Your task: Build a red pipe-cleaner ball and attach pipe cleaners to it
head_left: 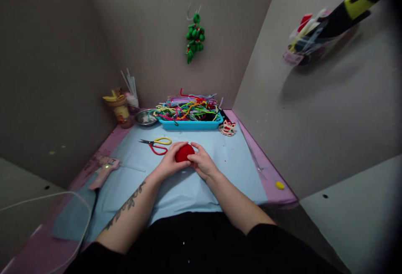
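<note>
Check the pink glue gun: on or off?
Looks on: the pink glue gun shows a lit green light. Whether it's hot, cannot tell.

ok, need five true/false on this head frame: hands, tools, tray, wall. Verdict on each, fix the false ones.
1. The left hand and right hand both touch the round red object. True.
2. The scissors have two black handles. False: one handle is yellow, the other red.
3. The pink glue gun shows a lit green light. True.
4. The tray under the coloured stems is red. False: it is bright blue.
5. A green ornament hangs in front of the back panel. True.
</note>
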`<state>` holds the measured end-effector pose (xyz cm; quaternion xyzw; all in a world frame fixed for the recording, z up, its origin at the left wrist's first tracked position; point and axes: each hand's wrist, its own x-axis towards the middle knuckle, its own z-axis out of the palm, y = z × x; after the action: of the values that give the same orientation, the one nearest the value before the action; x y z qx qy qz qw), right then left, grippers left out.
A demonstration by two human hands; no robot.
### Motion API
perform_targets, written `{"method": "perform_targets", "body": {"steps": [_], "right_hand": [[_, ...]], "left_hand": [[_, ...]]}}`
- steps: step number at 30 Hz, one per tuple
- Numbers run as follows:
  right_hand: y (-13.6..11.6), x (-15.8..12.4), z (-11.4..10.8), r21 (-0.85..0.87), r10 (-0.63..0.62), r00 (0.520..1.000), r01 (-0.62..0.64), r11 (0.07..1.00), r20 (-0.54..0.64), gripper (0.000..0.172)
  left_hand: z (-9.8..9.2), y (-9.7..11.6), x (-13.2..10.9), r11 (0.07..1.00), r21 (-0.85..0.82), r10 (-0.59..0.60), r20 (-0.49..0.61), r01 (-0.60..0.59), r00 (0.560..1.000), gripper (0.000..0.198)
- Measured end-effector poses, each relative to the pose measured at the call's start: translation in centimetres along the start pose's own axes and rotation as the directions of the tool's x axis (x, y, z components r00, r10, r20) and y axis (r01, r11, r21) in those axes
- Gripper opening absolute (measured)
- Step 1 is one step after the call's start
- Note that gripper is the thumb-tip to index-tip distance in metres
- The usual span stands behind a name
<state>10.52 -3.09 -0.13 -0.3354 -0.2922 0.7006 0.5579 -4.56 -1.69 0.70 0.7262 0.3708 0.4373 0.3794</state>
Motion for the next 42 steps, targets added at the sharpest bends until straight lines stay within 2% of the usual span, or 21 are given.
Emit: {"method": "perform_targets", "body": {"steps": [5, 8, 12, 14, 18, 24, 27, 29, 31, 34, 37, 39, 40, 42], "right_hand": [[0.0, 0.0, 0.1, -0.002, -0.001, 1.0, 0.001, 1.0, -0.002, 0.068], [-0.1, 0.1, -0.1, 0.043, 0.006, 1.0, -0.006, 0.999, 0.007, 0.066], [-0.4, 0.3, -0.3, 0.136, 0.035, 0.999, -0.034, 0.99, -0.005, 0.058], [-0.4, 0.4, -0.5, 0.144, 0.028, 1.0, -0.027, 0.989, -0.01, 0.058], [-0.1, 0.7, -0.6, 0.125, 0.001, 1.0, 0.001, 0.992, -0.018, 0.06], [0.4, 0.7, -0.7, 0.128, -0.032, 0.999, 0.031, 0.991, 0.003, 0.061], [0.4, 0.7, -0.6, 0.144, -0.035, 0.999, 0.033, 0.989, 0.012, 0.062], [0.3, 0.6, -0.4, 0.159, -0.041, 0.999, 0.038, 0.987, 0.018, 0.058], [0.1, 0.3, 0.1, 0.153, -0.061, 0.998, 0.057, 0.987, 0.023, 0.054], [-0.1, -0.5, 0.9, 0.106, -0.088, 0.994, 0.082, 0.991, 0.057, 0.052], [-0.3, -1.4, 1.0, 0.067, -0.03, 0.989, 0.02, 0.998, 0.144, 0.056], [-0.8, -1.7, 0.5, -0.045, -0.001, 0.99, 0.008, 0.999, 0.144, 0.061], [-1.3, -1.5, 0.1, -0.129, -0.004, 0.99, 0.022, 0.991, 0.143, 0.063], [-2.8, -0.5, -0.6, -0.273, -0.095, 0.989, 0.122, 0.954, 0.111, 0.059]], "left_hand": [[0.0, 0.3, -0.1, 0.997, -0.067, -0.038, -0.01, 0.037, 0.999, 0.062], [-0.1, 0.3, -0.1, 0.984, -0.141, -0.107, -0.007, 0.105, 0.994, 0.065], [-0.2, 0.2, -0.2, 0.9, -0.359, -0.251, 0.038, 0.248, 0.967, 0.08], [-0.2, 0.2, -0.3, 0.874, -0.405, -0.264, 0.068, 0.269, 0.962, 0.086], [-0.1, 0.5, -0.4, 0.902, -0.361, -0.207, 0.116, 0.235, 0.971, 0.077], [0.0, 0.5, -0.2, 0.97, -0.209, -0.125, 0.027, 0.128, 0.992, 0.047], [0.1, 0.1, -0.2, 0.976, -0.185, -0.112, 0.018, 0.113, 0.994, 0.047], [0.1, -0.1, -0.2, 0.958, -0.237, -0.162, 0.015, 0.161, 0.987, 0.052], [0.2, 0.0, -0.3, 0.924, -0.305, -0.233, 0.026, 0.229, 0.972, 0.061], [0.3, 0.6, -0.5, 0.88, -0.395, -0.256, 0.078, 0.266, 0.964, 0.076], [0.2, 1.1, -0.8, 0.799, -0.506, -0.311, 0.113, 0.324, 0.944, 0.081], [0.1, 1.4, -1.0, 0.676, -0.637, -0.378, 0.134, 0.371, 0.916, 0.078], [0.0, 1.4, -1.0, 0.581, -0.718, -0.425, 0.132, 0.382, 0.895, 0.072], [-0.1, 1.4, -0.8, 0.362, -0.844, -0.547, 0.152, 0.396, 0.824, 0.054]]}}
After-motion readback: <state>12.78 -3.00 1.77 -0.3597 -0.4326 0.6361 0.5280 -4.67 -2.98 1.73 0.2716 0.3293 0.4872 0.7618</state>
